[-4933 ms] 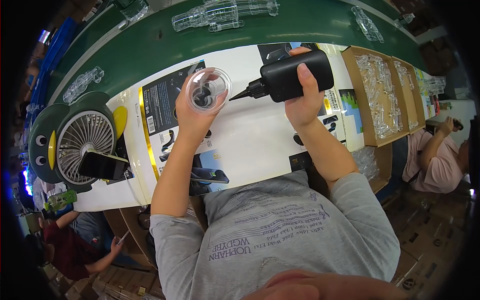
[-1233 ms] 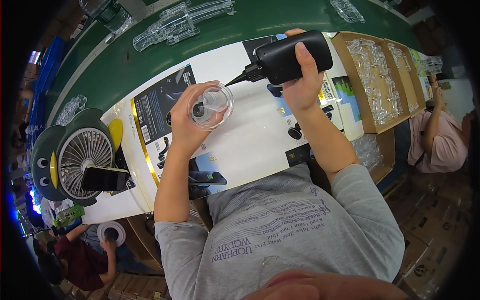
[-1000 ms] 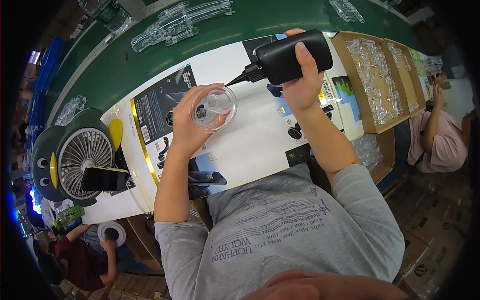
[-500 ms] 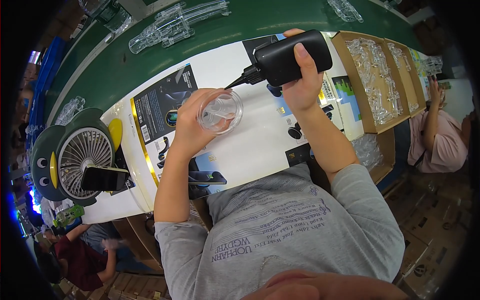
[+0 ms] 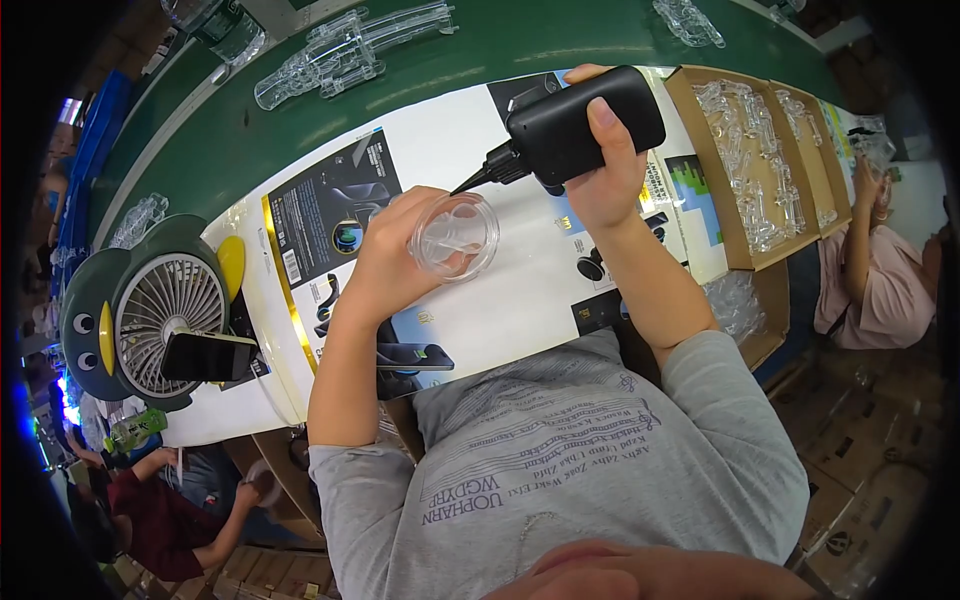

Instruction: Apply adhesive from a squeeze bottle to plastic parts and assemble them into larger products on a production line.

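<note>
My left hand (image 5: 388, 262) is closed around a clear round plastic cup (image 5: 490, 240), its round rim turned up toward me. Some clear inner shape shows inside it. A black squeeze bottle (image 5: 580, 125) lies tilted in my right hand (image 5: 612, 185), thumb on its near side and fingers wrapped behind. The bottle's thin pointed nozzle (image 5: 487, 172) aims left and down, its tip at the cup's far rim. Whether the tip touches the rim I cannot tell.
Beneath my hands lies a white printed sheet (image 5: 520, 320). To the right, a cardboard box (image 5: 690, 130) holds several clear plastic parts. Clear assemblies (image 5: 345, 50) rest on the green table (image 5: 530, 40). At left stand a penguin-shaped fan (image 5: 150, 320) and a phone (image 5: 210, 357). Co-workers sit on both sides.
The cup in my left hand has shifted slightly right and turned. The black bottle has dipped a little, its nozzle tip still by the rim. Co-workers' hands at both sides have moved.
</note>
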A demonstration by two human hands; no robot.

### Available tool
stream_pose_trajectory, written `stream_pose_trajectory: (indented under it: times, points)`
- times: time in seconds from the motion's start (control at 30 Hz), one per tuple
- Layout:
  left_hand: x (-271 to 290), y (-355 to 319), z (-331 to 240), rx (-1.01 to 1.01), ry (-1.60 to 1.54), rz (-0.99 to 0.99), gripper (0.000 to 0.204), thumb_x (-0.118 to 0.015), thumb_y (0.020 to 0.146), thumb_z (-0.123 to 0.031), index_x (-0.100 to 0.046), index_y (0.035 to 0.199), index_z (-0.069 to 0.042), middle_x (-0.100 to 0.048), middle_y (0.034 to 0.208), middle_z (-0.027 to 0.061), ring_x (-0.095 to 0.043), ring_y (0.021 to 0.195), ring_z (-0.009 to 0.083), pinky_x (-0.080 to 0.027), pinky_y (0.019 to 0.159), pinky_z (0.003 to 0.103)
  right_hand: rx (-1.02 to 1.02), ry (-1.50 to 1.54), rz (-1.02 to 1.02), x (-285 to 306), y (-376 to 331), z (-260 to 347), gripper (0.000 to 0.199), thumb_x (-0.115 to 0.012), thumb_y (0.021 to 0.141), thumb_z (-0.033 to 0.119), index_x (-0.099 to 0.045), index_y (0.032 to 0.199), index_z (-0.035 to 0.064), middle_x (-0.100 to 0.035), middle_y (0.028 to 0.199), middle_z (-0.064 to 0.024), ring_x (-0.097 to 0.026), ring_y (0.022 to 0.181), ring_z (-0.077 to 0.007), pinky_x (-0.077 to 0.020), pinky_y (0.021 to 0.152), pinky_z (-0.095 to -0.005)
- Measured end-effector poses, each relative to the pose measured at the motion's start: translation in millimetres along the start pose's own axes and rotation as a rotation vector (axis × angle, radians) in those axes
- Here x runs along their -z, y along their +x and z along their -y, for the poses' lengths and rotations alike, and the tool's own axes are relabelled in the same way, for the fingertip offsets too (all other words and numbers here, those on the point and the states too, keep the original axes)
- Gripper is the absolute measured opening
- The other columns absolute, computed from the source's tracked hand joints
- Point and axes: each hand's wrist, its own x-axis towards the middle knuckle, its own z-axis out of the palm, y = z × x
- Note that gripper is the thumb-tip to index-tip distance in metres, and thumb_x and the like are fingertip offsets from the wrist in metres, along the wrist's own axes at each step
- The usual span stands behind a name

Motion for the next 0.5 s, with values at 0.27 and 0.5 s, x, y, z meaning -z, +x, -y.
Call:
stream_pose_trajectory:
  times: [0.27, 0.5]
  points:
    - [-2.7, -3.0, 1.2, -0.011, -0.016, 0.014, 0.044, -0.073, 0.054, -0.004, -0.062, 0.097, 0.000, -0.059, 0.081, 0.0082, -0.056, 0.072, 0.0215, -0.045, 0.066, 0.029, -0.047, -0.064, 0.075, 4.5, -3.2, 0.0, 0.029, -0.051, 0.082, 0.020, -0.049, 0.103, 0.0003, -0.052, 0.099, -0.0083, -0.059, 0.083, -0.0179, -0.0520, 0.070, -0.0293]
    - [-0.3, -4.0, -1.4, 0.046, 0.008, 0.084, 0.046, -0.075, 0.053, -0.007, -0.062, 0.096, -0.001, -0.055, 0.078, 0.0084, -0.054, 0.069, 0.0217, -0.045, 0.065, 0.028, -0.083, -0.086, 0.086, 4.2, -3.4, 1.5, 0.032, -0.053, 0.081, 0.023, -0.049, 0.102, -0.0003, -0.053, 0.095, -0.0102, -0.060, 0.079, -0.0180, -0.0521, 0.067, -0.0289]
